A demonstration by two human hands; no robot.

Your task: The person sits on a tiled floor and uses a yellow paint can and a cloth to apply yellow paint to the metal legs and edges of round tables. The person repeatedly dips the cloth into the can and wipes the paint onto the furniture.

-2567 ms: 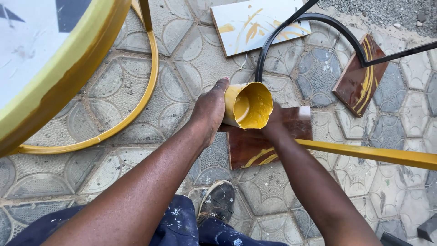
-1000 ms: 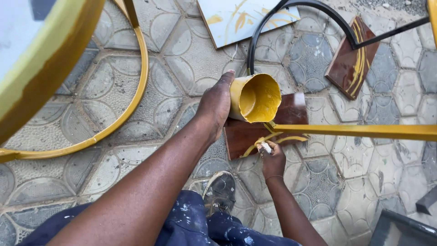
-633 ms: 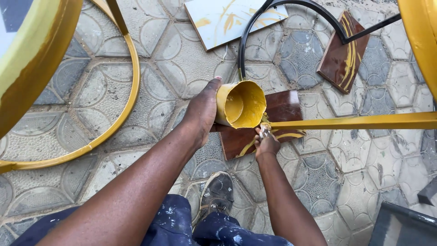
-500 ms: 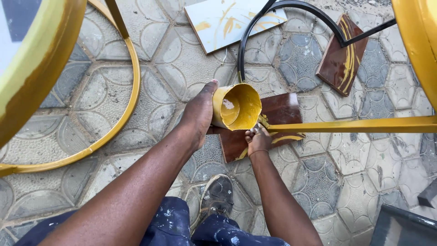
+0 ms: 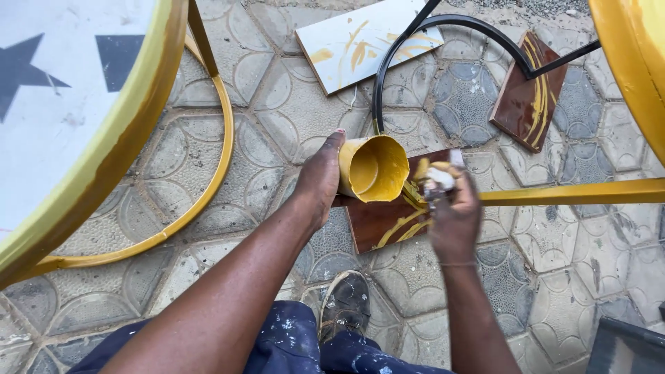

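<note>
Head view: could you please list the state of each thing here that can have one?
Paint cup: tilted, open mouth toward the camera, yellow paint inside, in the grip of the left hand.
Paint applicator: yellow-smeared, clutched in the right hand; blurred, kind unclear.
Horizontal bar: painted yellow.
Curved tube: black, unpainted.
Brown tile: flat, yellow-streaked.
White tile: flat, yellow-smeared.

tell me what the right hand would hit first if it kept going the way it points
The right hand points up the picture, its paint-smeared wad leading. Straight on, it would probably meet the brown tile under it or the black curved bar beyond; depth is unclear.
</note>
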